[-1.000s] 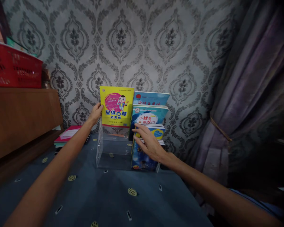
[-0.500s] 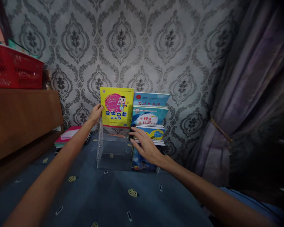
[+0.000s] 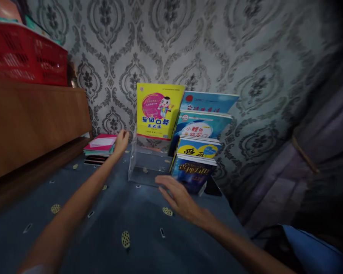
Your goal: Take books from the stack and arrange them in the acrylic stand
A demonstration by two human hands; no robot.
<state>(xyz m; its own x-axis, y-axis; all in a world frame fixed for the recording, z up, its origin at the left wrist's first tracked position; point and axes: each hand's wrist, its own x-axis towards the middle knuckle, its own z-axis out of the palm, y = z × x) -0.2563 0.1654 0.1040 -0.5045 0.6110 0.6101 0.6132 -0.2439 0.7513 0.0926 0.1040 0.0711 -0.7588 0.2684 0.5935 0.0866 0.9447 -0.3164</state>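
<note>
A clear plastic book rack stands on the dark blue patterned cloth. In its upper left part leans a yellow workbook with a cartoon child on the cover. My left hand is just left of the rack, fingers loosely curled together with nothing visible in them. My right hand hovers in front of the rack, empty, fingers stretched out. The rack's right column holds a light blue book, a teal book, blue-and-yellow books and dark blue books, stepped downward to the front.
Left of the rack lies a stack of books and booklets, pink on top. Beyond it is a wooden cabinet bearing a red plastic basket. A dark flat object rests right of the rack. Patterned wallpaper and a tied curtain stand behind.
My left hand has let go of the yellow workbook and moved down toward the stack's side. My right hand has drawn away from the books toward the front. The view has tilted down and left.
</note>
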